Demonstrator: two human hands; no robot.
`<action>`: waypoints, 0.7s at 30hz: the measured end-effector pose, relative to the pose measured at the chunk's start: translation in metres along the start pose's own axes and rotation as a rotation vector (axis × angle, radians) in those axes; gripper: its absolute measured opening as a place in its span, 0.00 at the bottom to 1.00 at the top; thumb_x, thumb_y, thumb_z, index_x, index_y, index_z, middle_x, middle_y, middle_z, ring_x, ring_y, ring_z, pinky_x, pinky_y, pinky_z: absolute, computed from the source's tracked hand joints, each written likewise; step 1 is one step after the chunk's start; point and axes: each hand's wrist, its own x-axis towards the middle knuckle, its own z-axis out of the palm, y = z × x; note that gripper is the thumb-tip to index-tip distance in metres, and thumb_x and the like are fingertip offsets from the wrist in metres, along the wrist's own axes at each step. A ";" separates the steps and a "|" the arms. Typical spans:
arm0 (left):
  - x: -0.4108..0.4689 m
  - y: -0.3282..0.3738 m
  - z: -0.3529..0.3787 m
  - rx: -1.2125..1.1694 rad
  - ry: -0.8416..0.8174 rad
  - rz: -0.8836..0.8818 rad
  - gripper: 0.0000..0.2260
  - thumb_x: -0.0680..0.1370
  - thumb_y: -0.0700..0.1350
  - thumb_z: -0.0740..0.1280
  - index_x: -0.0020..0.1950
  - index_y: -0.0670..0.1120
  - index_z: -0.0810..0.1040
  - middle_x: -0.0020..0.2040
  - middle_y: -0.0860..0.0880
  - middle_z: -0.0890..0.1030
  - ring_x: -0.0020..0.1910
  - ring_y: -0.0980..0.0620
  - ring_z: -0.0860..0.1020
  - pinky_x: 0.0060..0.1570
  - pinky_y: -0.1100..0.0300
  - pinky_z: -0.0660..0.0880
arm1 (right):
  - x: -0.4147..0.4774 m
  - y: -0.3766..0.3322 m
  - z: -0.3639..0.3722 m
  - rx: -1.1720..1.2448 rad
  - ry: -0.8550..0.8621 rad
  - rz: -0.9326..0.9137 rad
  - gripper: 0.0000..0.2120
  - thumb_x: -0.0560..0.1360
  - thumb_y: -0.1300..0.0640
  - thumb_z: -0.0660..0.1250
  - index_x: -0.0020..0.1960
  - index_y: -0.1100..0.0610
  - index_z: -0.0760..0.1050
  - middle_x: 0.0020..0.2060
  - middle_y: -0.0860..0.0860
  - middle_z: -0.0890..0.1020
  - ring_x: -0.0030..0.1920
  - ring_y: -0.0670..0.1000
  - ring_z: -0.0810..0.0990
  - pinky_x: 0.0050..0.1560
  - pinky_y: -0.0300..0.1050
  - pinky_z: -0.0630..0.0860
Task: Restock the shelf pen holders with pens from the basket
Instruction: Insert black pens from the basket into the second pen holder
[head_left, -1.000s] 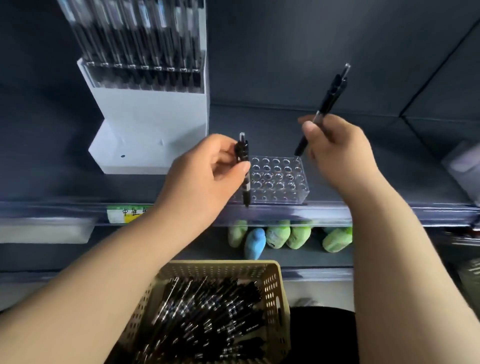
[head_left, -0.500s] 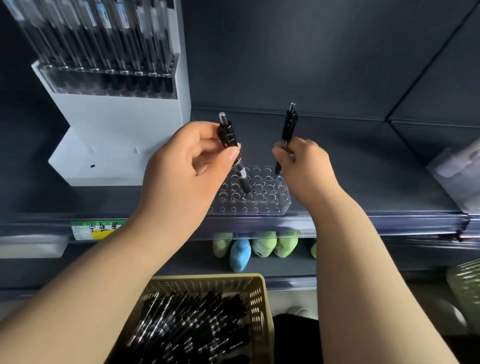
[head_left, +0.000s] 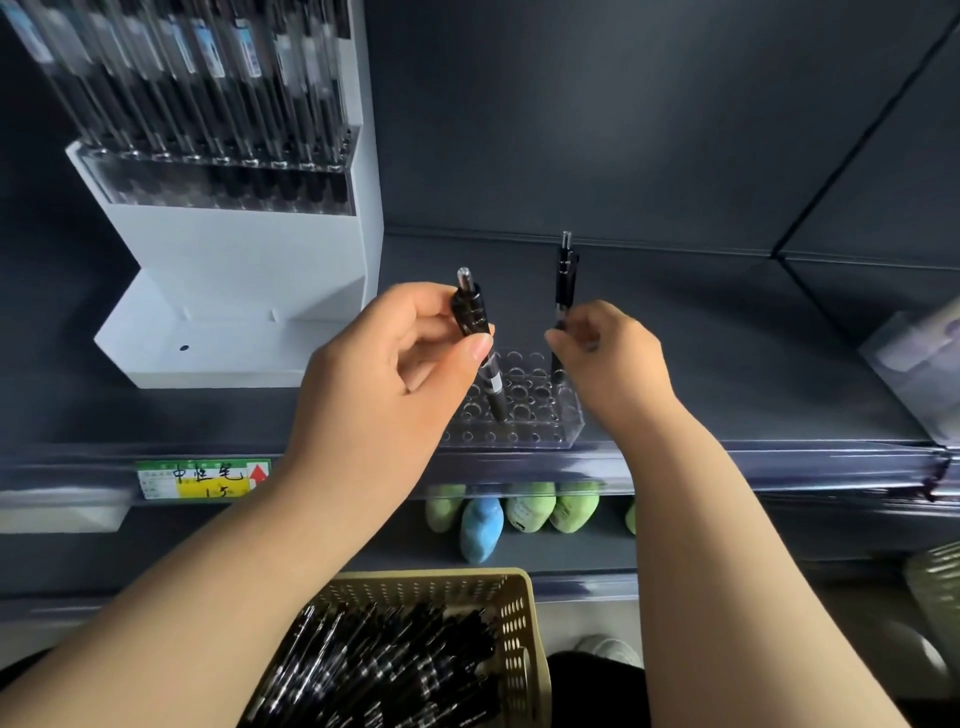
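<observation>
A clear plastic pen holder (head_left: 540, 431) with rows of round holes sits at the front of the dark shelf. My left hand (head_left: 384, 374) pinches a black pen (head_left: 475, 322), tilted, its tip down in a hole near the holder's middle. My right hand (head_left: 608, 358) pinches a second black pen (head_left: 564, 278) that stands upright at the holder's back right; its lower end is hidden behind my fingers. A tan perforated basket (head_left: 519, 623) full of black pens sits below, between my forearms.
A white display stand (head_left: 249, 270) with a rack of upright pens stands at the back left of the shelf. A green and yellow price tag (head_left: 202, 478) is on the shelf edge. Green and blue soft items (head_left: 483, 525) lie on the lower shelf. Packaged goods (head_left: 919, 369) sit at far right.
Both hands came down toward the holder. The left pen swung upright with its tip into a hole. The right pen went from tilted high to upright at the holder's back right.
</observation>
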 end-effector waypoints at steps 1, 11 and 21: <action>0.000 -0.001 0.000 0.006 0.000 0.003 0.08 0.74 0.42 0.69 0.49 0.54 0.77 0.44 0.56 0.83 0.45 0.65 0.80 0.44 0.77 0.71 | 0.000 0.000 0.000 -0.003 0.009 0.005 0.08 0.76 0.52 0.65 0.52 0.55 0.74 0.46 0.50 0.77 0.46 0.50 0.73 0.42 0.37 0.64; 0.007 0.000 0.004 -0.038 0.010 0.027 0.07 0.75 0.43 0.68 0.49 0.54 0.76 0.45 0.56 0.83 0.45 0.63 0.80 0.46 0.73 0.74 | -0.002 -0.001 -0.003 -0.056 0.007 -0.042 0.08 0.76 0.53 0.64 0.50 0.58 0.73 0.43 0.51 0.78 0.45 0.54 0.75 0.44 0.46 0.73; 0.001 -0.005 0.025 -0.079 0.005 0.061 0.08 0.74 0.41 0.69 0.51 0.51 0.77 0.45 0.56 0.82 0.45 0.65 0.80 0.45 0.76 0.72 | -0.004 0.003 -0.008 -0.038 -0.046 -0.049 0.08 0.76 0.54 0.64 0.52 0.55 0.74 0.42 0.47 0.78 0.46 0.53 0.76 0.47 0.48 0.75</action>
